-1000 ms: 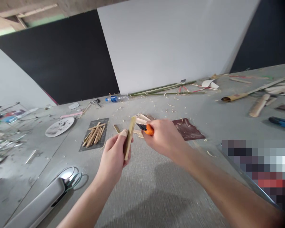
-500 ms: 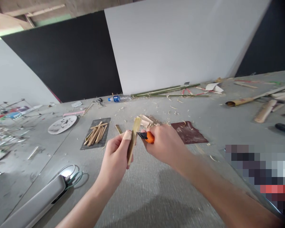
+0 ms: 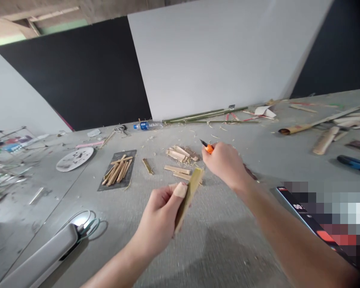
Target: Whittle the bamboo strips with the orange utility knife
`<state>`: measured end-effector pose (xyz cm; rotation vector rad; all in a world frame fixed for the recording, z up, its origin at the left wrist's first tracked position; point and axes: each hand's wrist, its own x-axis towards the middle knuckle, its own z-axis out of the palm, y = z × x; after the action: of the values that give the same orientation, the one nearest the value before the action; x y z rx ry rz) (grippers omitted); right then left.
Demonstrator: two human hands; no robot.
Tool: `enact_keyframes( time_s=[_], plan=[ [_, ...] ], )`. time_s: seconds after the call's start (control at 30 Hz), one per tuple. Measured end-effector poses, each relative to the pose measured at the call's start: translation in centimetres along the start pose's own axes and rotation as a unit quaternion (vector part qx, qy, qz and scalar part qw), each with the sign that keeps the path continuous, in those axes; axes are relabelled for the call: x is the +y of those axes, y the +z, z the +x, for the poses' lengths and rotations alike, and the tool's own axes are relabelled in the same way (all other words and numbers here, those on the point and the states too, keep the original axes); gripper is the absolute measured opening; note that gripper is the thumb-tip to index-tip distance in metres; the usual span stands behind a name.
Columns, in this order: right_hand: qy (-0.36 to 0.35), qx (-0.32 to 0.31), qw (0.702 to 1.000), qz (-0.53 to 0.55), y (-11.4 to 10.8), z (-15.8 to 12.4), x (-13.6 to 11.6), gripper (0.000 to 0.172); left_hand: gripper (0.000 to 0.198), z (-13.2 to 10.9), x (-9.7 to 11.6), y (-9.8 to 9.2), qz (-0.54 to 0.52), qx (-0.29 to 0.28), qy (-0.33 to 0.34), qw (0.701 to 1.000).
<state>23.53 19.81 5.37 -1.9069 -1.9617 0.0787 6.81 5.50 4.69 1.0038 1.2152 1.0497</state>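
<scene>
- The strip [image 3: 189,198] stands tilted in the left hand [image 3: 162,212], its upper end rising past the thumb, its lower end beside the palm.
- The left fingers are closed on it, thumb in front; those behind it are mostly hidden.
- The right hand [image 3: 226,164], beyond and to the right, has its fingers curled around the knife [image 3: 209,148]; its dark tip points up and left, apart from the strip.
- Just beyond the left fingers lie pale pieces [image 3: 180,154], some overlapping.
- Left of those fingers, a dark mat [image 3: 117,155] bears a pile of sticks [image 3: 118,171]; farther left, a plate [image 3: 75,160] holds dark specks.
- Well beyond both hands, a bottle [image 3: 144,126] lies on its side; I cannot tell what is in it.
- The right wrist hides most of a brown sheet [image 3: 251,173].
- Near the right forearm, a phone [image 3: 303,214] is partly lost under pixelation.
- The gray case [image 3: 45,256], lower left, is cut off.
</scene>
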Motion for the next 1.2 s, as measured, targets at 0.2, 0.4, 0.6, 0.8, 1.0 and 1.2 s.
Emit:
enact_keyframes(
  time_s=[0.2, 0.4, 0.6, 0.8, 1.0, 1.2],
  plan=[
    [-0.056, 0.021, 0.997, 0.043, -0.6, -1.5, -1.8, 0.036, 0.052, 1.7, -0.3, -1.2, -0.054, 0.06, 0.003, 0.997],
    [-0.136, 0.028, 0.988, 0.074, -1.3, -3.5, -3.4, 0.028, 0.047, 1.9, 0.4, -1.7, -0.12, 0.105, 0.047, 0.986],
    [-0.194, 0.033, 0.978, 0.072, -1.7, -5.3, -4.4, 0.023, 0.048, 1.7, 0.6, -1.9, -0.112, 0.103, 0.076, 0.985],
    [-0.218, 0.025, 0.974, 0.051, -1.7, -5.8, -4.6, 0.019, 0.049, 1.4, 0.7, -2.1, -0.107, 0.103, 0.09, 0.985],
    [-0.244, 0.013, 0.969, 0.024, -1.7, -6.1, -4.7, 0.027, 0.052, 1.4, 0.5, -1.9, -0.098, 0.109, 0.099, 0.984],
    [-0.241, 0.002, 0.97, 0.0, -1.6, -6.1, -5.0, 0.037, 0.055, 1.2, 0.7, -1.7, -0.056, 0.135, 0.114, 0.983]
  ],
)
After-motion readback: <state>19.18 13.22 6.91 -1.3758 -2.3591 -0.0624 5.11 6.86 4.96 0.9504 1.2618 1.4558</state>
